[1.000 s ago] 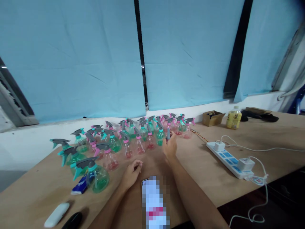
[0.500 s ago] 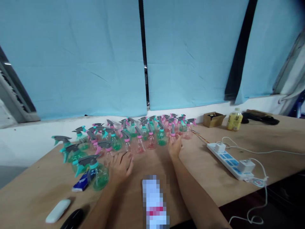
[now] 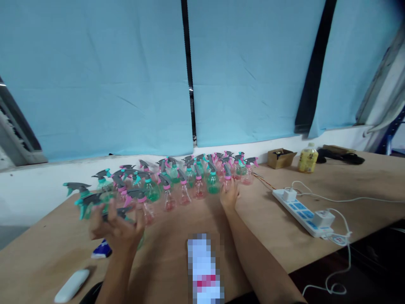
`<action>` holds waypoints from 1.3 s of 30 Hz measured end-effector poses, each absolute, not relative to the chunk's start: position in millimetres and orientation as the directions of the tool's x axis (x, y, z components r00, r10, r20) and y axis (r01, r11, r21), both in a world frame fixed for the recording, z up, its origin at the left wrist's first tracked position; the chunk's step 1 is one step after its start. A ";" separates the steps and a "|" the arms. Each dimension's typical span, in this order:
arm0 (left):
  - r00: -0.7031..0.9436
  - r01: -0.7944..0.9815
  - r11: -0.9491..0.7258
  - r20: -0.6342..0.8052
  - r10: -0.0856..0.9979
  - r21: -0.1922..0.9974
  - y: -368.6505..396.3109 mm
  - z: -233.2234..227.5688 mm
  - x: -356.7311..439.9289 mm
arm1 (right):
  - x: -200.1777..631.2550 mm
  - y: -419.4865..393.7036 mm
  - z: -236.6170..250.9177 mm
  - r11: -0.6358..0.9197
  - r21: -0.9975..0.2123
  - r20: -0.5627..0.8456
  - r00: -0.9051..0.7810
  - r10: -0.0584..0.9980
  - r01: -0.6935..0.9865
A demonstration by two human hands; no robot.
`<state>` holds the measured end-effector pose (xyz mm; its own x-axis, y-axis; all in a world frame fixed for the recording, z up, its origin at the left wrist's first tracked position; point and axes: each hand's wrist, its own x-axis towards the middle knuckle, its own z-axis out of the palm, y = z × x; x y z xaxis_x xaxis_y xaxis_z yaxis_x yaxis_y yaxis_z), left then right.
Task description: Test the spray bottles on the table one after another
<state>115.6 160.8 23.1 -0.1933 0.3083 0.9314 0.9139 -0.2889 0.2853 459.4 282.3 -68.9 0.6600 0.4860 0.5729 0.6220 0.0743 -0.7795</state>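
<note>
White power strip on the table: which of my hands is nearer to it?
Your right hand. It is at a pink-collared spray bottle, to the left of the power strip; your left hand is much farther left, in front of grey spray heads.

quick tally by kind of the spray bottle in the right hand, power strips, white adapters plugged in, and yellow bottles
Spray bottle in the right hand: 1
Power strip: 1
White adapters: 2
Yellow bottle: 1
Total: 5
</note>
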 end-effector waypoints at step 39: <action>0.323 0.582 -0.641 0.581 0.747 0.500 171.3 -34.7 206.1 | 364.3 218.3 -12.1 0.764 -0.629 0.721 -0.259 0.642 0.143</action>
<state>206.1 171.3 -34.7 0.3228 0.7469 0.5813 0.5823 -0.6410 0.5001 364.3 218.3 -12.1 -0.2586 0.6424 0.7214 0.1430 0.7640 -0.6292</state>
